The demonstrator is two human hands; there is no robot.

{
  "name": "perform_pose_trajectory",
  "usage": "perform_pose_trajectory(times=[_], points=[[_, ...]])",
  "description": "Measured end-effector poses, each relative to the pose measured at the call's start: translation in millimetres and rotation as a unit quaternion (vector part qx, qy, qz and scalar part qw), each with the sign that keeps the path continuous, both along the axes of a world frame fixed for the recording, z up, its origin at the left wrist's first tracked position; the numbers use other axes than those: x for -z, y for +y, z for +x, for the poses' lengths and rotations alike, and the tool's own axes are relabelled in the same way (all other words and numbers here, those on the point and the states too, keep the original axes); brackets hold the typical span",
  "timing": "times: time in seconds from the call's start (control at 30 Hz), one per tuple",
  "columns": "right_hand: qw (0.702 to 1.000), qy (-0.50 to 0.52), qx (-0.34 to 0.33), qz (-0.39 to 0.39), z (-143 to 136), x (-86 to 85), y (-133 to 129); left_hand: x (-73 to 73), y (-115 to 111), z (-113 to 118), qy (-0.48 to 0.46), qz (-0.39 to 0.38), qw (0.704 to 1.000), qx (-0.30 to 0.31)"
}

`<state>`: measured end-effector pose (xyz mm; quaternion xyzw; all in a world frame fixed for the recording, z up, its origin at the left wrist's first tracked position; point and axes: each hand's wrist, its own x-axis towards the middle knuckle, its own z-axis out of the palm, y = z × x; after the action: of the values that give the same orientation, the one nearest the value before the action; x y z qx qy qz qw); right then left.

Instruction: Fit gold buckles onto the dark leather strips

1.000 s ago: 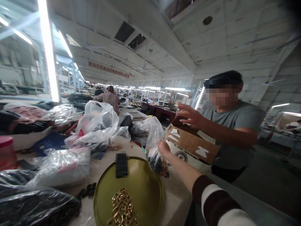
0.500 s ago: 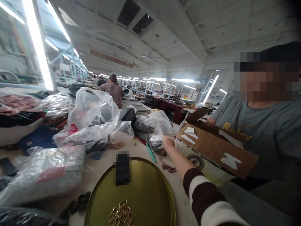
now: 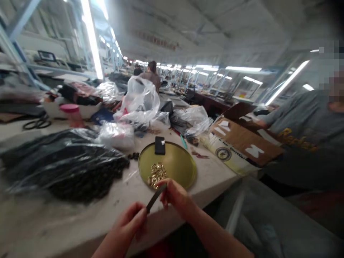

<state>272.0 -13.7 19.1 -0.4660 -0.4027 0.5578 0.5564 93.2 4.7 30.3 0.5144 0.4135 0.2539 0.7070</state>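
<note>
Fingers of both hands pinch dark strap (image 3: 156, 197): left hand (image 3: 129, 224) on near end, right hand (image 3: 174, 195) on far end, just short of gold tray (image 3: 185, 166) at surface (image 3: 212, 175) edge.

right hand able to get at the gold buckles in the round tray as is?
Probably yes. The right hand sits just before the gold buckles at the near edge of the round tray, nothing between. But it shares a thin dark strip with the left hand.

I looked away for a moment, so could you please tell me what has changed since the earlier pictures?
The right hand let go of the clear bag near the cardboard box and drew back; both hands now hold a dark strip, the left hand newly in view. The gold tray and buckles stayed put.
</note>
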Motion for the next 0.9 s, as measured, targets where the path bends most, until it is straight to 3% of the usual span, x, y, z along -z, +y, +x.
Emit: perform_pose_trajectory(times=[0.07,0.17,0.43,0.67,0.9], points=[[0.991,0.096,0.087,-0.017,-19.5,0.6,-14.7,-1.0,-15.8,-14.1,-0.027,-0.024,0.999,0.009],[0.978,0.169,0.121,-0.036,-35.3,7.1,-27.0,1.4,-31.7,-35.4,-0.011,-0.050,0.999,0.014],[0.968,0.212,0.091,-0.095,-79.0,26.1,-51.9,25.5,-56.8,-71.7,0.002,-0.061,0.998,0.009],[0.987,0.123,0.040,-0.093,-99.9,36.4,-54.4,22.4,-46.6,-74.6,-0.037,-0.041,0.996,0.066],[0.963,0.200,-0.039,-0.179,-122.4,48.5,-52.3,32.8,-41.1,-77.3,-0.055,-0.066,0.994,0.060]])
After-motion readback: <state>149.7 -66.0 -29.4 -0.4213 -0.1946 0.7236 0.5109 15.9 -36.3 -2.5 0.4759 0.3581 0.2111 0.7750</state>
